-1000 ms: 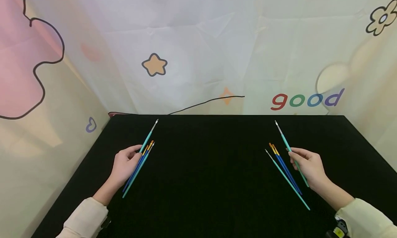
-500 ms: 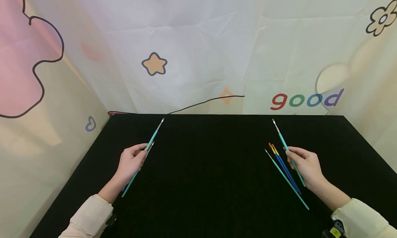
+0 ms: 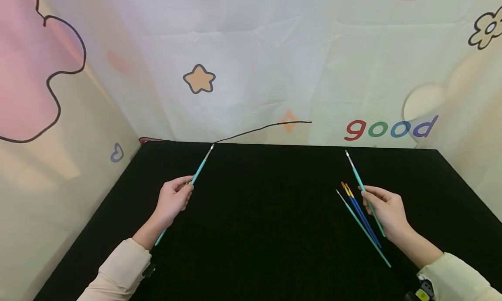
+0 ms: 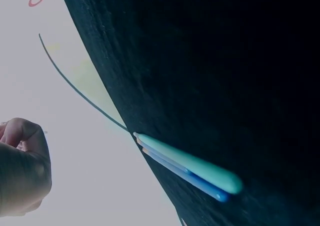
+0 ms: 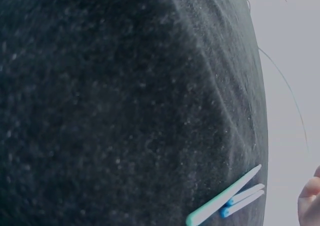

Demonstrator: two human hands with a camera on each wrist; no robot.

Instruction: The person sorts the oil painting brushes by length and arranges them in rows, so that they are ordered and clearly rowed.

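My left hand point(image 3: 174, 198) pinches a turquoise paintbrush point(image 3: 200, 168), its pale tip slanting up and away to the right. Beneath that hand lie another turquoise paintbrush point(image 4: 200, 167) and two blue paintbrushes point(image 4: 204, 187); the head view shows only bits of them, while the left wrist view shows their handle ends. On the other side, my right hand point(image 3: 388, 209) holds a turquoise paintbrush point(image 3: 357, 174) between thumb and fingers, tip pointing away. Just left of it, two blue paintbrushes point(image 3: 361, 214) with orange bristles lie beside a thin turquoise paintbrush point(image 3: 365, 230).
Black cloth point(image 3: 259, 222) covers the table. Behind its far edge hangs a pale printed curtain point(image 3: 251, 74) with a star and the word "good". More curtain encloses the left and right sides.
My left hand has moved right and farther away with its paintbrush, now covering most of the brushes lying there. The right hand has shifted slightly left with its brush.
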